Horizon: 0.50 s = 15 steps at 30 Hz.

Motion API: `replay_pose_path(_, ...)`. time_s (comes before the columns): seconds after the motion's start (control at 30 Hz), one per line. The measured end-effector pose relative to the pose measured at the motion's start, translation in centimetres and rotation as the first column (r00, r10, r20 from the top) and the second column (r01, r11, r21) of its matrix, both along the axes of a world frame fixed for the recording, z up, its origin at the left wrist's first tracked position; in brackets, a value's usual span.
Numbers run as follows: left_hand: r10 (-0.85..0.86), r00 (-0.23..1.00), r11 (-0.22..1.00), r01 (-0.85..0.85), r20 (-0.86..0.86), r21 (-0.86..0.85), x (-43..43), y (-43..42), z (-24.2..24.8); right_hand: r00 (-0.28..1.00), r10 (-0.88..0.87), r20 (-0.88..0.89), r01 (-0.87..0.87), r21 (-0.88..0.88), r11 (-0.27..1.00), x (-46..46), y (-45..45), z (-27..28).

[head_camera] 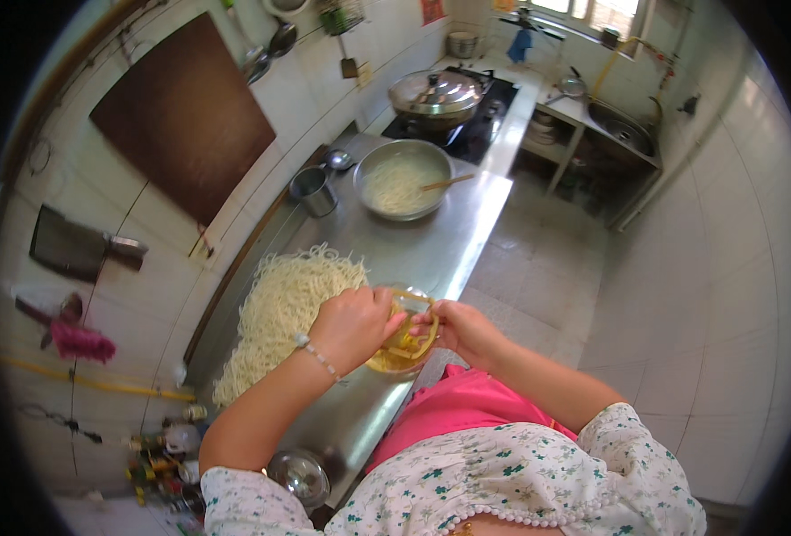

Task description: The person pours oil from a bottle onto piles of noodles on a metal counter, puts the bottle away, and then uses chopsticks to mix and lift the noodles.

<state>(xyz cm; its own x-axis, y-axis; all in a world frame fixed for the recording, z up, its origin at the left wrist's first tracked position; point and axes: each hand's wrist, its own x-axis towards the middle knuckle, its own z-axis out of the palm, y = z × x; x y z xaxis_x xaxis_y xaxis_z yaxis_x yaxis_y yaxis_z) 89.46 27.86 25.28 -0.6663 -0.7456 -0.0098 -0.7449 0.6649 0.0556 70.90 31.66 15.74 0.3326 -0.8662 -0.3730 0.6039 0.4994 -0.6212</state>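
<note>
My left hand (pixel 357 323), with a beaded bracelet at the wrist, grips the left side of a clear container with a yellow edge (pixel 430 343). On its other side, the fingers of my right hand (pixel 466 328) close around the yellow edge. The container looks tilted; its exact kind is hard to tell. Beneath it, partly hidden, is a clear bowl (pixel 395 364) holding yellowish liquid. A large heap of pale noodles (pixel 295 301) lies on the metal counter (pixel 422 251), just left of my hands and partly behind my left forearm.
Farther along are a metal basin (pixel 405 216) with noodles and chopsticks (pixel 448 182), a metal cup (pixel 315 192) and a ladle (pixel 338 159). A lidded wok (pixel 434 97) sits on the stove (pixel 499 110). A glass lid or bowl (pixel 300 479) and several bottles (pixel 161 462) are near my left elbow.
</note>
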Motion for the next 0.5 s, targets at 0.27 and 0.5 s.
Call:
replay_pose_path(0.27,-0.405,0.914,0.914,0.404,0.042,0.017,-0.3,-2.1,2.6,0.983,0.148,0.108,-0.155,0.059,0.986,-1.4,0.1,1.6)
replay_pose_path(0.5,-0.365,0.929,0.928,0.369,-0.065,0.056,-9.3,-3.1,4.6,0.995,0.037,0.090,-0.038,0.001,0.999,-13.7,-0.1,6.7)
